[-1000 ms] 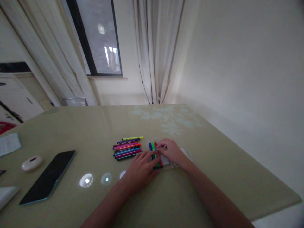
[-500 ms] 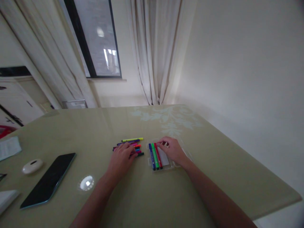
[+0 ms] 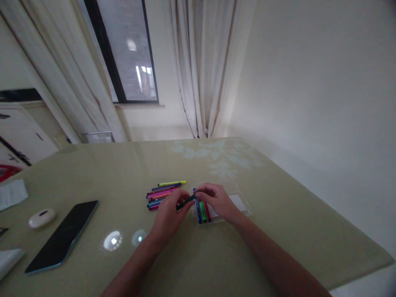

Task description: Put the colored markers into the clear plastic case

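A dark green marker (image 3: 185, 202) is held between both hands, tilted, with its right end higher. My left hand (image 3: 170, 209) pinches it near its lower end, and my right hand (image 3: 216, 201) has closed fingers on its upper end. Below them lies a clear plastic case (image 3: 246, 207) with a blue marker (image 3: 198, 211), a green marker (image 3: 203, 211) and a red marker (image 3: 207, 213) side by side in its left part. The right hand partly covers these. Left of the case lie several loose markers, a yellow marker (image 3: 171, 183) farthest back, some hidden behind my left hand.
On the table's left side lie a black phone-like tablet (image 3: 63, 236), a white rounded case (image 3: 42, 218), a paper sheet (image 3: 12, 194) and a white box corner (image 3: 9, 260). A wall (image 3: 324, 103) runs along the right, and a curtain (image 3: 201, 70) hangs behind the table.
My left hand has moved right from the loose markers, taking the dark green marker with it. My right hand has shifted slightly left and closed on that marker's other end.
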A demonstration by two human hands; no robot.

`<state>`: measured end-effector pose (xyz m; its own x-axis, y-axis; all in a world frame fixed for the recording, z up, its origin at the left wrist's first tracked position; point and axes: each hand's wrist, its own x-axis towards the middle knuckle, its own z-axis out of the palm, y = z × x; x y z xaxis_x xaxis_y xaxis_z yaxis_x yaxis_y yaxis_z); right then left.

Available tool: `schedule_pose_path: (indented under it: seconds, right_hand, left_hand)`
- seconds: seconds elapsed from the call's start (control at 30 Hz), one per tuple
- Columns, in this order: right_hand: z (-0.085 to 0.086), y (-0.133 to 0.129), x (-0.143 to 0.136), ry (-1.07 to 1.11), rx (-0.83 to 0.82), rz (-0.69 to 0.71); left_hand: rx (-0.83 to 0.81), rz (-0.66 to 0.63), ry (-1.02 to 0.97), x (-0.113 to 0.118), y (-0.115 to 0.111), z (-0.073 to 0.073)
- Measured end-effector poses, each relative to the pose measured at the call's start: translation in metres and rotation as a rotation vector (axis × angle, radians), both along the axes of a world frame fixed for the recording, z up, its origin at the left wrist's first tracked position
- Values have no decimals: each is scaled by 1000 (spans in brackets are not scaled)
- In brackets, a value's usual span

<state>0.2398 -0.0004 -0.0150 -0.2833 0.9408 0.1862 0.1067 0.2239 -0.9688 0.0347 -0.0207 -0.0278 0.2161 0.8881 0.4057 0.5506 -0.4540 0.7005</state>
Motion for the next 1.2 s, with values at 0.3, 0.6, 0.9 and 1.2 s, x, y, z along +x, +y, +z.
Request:
schedule_pose_path:
  seconds: [0.3,0.6,0.9,1.2]
  right_hand:
    - [1,5,2,242,-112,-219]
    - [3,14,20,249,-125,-337]
    - [1,13,16,306,-215,-268]
    - [-2,25,41,130,-146,-298]
  left_hand:
    - [64,-60,-17,11,-12,6]
    - [1,-166,-14,16,-13,-5]
    - [14,-118,31,16,-10,-11]
    - [127,-308,358,19,-19,-13]
